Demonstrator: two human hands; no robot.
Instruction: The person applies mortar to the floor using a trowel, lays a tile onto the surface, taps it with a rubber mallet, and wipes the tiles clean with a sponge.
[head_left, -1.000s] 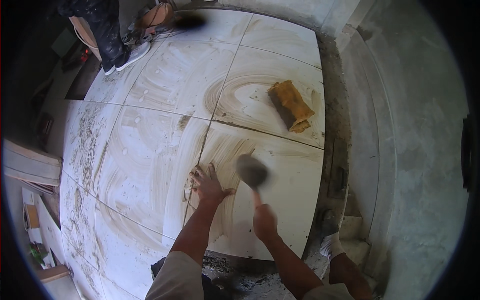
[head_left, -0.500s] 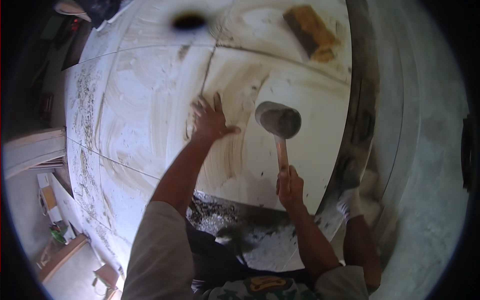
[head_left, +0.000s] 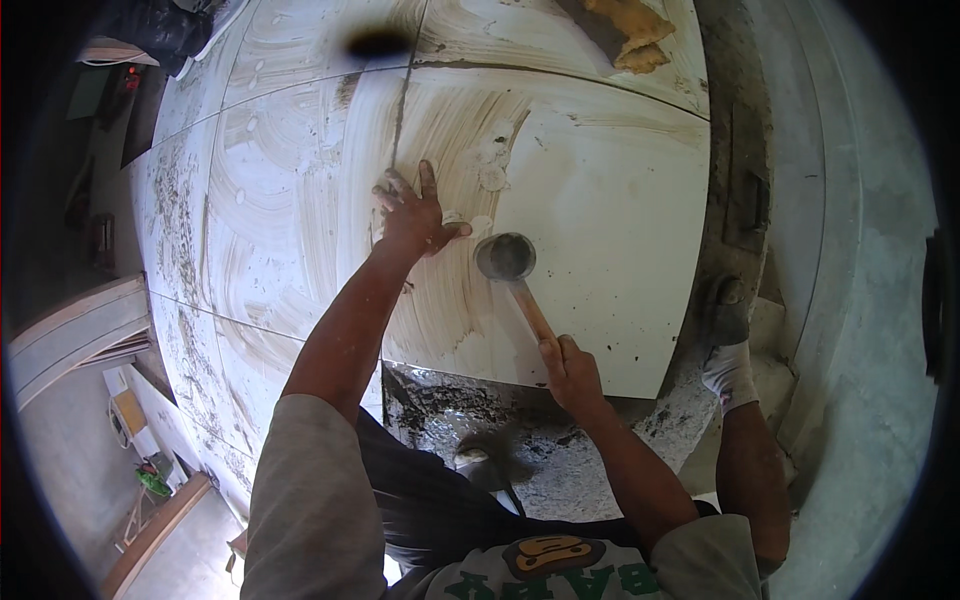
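My right hand (head_left: 573,374) is wrapped round the wooden handle of a rubber mallet (head_left: 506,257). The mallet's dark head is over the middle of a large white floor tile (head_left: 600,230); whether it touches the surface I cannot tell. To the left, my left hand (head_left: 412,218) lies flat with fingers spread, across the seam between this tile and its neighbour. Brown, swirling smears cover the tile's left part, while its right part is paler with small dark specks.
A brown sponge-like block (head_left: 625,35) lies on the far tile. Wet grey mortar (head_left: 450,410) borders the tile's near edge. My socked foot (head_left: 730,370) is at the right, beside a dirty gap along the wall. Another person's shoe (head_left: 215,30) shows at far left.
The mallet has swung left and its head is lower in the view. My left hand stays spread in about the same place. The view has shifted, moving the sponge-like block toward the top edge.
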